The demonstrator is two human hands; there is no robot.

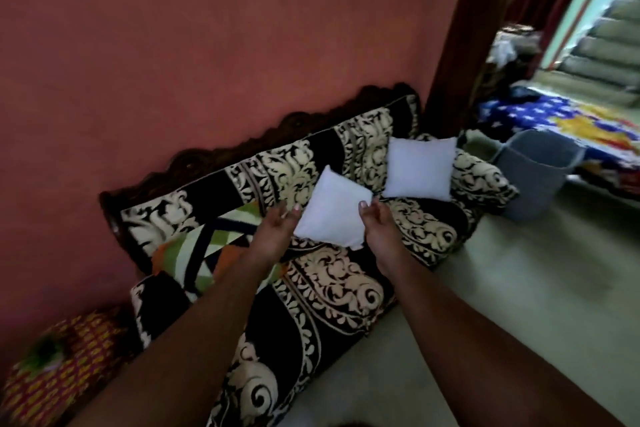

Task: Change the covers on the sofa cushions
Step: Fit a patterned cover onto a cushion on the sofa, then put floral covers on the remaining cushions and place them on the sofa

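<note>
A: Nearest the lens are two bare forearms, reaching forward over the sofa [332, 291] with its black-and-cream scroll fabric.

B: And the hands?

A: The left hand [277, 236] sits at the left edge of a bare white cushion [334, 217], fingers fairly straight, tips at or just short of the fabric. The right hand [379, 229] is at the cushion's right edge, thumb up near its top corner, fingers loosely extended. Neither looks curled round it; the picture is too blurred to say whether they actually touch.

B: Where does that cushion sit?

A: Tilted, between the two hands, over the sofa seat in front of the backrest. A second white cushion [419, 168] leans upright against the backrest to the right, close to the first but apart from it.

B: Anything to the left?

A: A cushion in a geometric green, orange and white cover [197, 246] lies on the seat, partly under the left forearm.

B: Room around the edges?

A: The sofa's back runs along a pink wall [207, 45]. The front edge meets pale bare floor [519, 270] on the right. Past the far armrest stands a grey basket [533, 173], near a doorway. At lower left, beside the sofa's near end, sits a red-and-yellow patterned object [59, 367], blurred.
</note>
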